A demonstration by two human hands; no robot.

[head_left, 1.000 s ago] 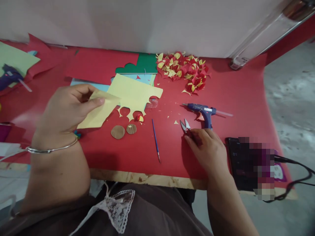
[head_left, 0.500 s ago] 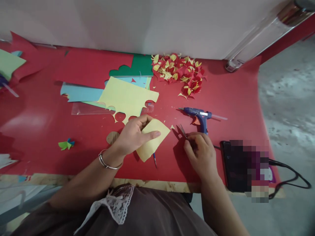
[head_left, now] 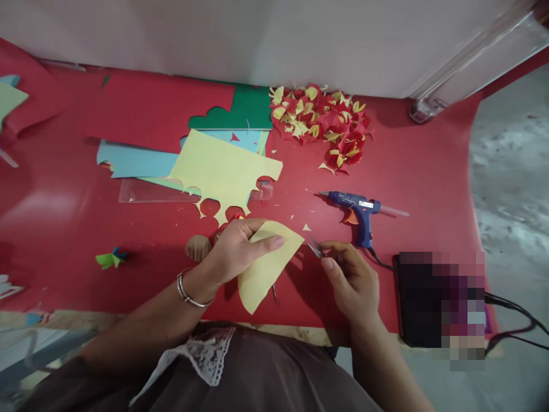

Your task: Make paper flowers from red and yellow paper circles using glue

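Note:
My left hand (head_left: 246, 249) pinches a piece of yellow paper (head_left: 268, 266) between the thumb on top and the fingers beneath. Small scissors (head_left: 316, 249) are in my right hand (head_left: 351, 274), their blades slightly apart and pointing at the right corner of that paper. A small white-yellow scrap (head_left: 306, 227) lies just beyond the blade tips. Under the paper, a thin pointed tool (head_left: 275, 294) shows only its end. A round wooden disc (head_left: 198, 248) rests beside my left wrist, and a bit of something red peeks out behind the left fingers.
A blue glue gun (head_left: 355, 206) lies right of centre, its cord running to a dark phone-like device (head_left: 418, 309). Yellow sheet (head_left: 223, 166), red sheet (head_left: 158, 109) and a pile of red and yellow cut-outs (head_left: 321, 117) are at the back. A green-blue paper piece (head_left: 109, 259) lies left.
The scissors have come nearer to the paper's right corner. The yellow paper has turned in my left hand and hangs lower. The view has shifted slightly.

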